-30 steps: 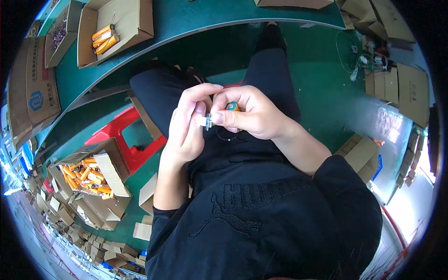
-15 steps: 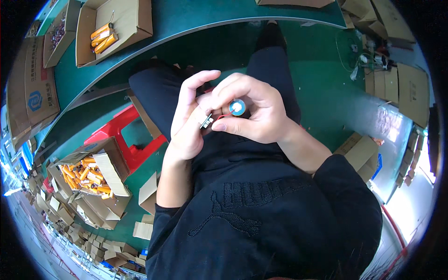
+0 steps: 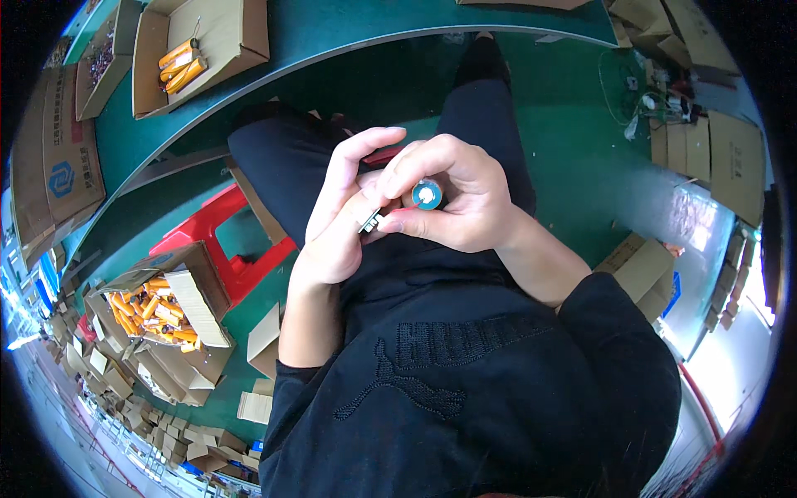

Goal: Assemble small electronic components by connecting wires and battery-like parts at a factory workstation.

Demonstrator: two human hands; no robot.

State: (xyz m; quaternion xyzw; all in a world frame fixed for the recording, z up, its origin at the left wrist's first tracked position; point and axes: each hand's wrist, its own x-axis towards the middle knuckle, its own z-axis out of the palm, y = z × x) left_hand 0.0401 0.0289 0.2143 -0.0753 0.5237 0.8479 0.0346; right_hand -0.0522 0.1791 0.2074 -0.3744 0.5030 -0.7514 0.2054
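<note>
My left hand [image 3: 336, 212] pinches a small circuit board [image 3: 369, 222] with white parts on its edge, its index finger raised. My right hand [image 3: 473, 195] is curled round a cylindrical battery cell [image 3: 427, 196], whose teal end with a white centre faces up. The right thumb and a fingertip meet close beside the board, by a bit of red wire [image 3: 400, 213]. Both hands touch each other above my lap. Most of the cell's body is hidden by my fingers.
Orange wrapped battery packs lie in a cardboard tray [image 3: 241, 46] on the green bench [image 3: 332, 25]. More packs fill a carton [image 3: 203, 307] at the left, beside a red stool [image 3: 224, 241]. Another tray [image 3: 116, 70] holds small dark-red parts. Cartons [image 3: 639, 270] stand at the right.
The right thumb and fingers have come closer to the board, and the cell has shifted slightly right and down. Less of the red wire shows now.
</note>
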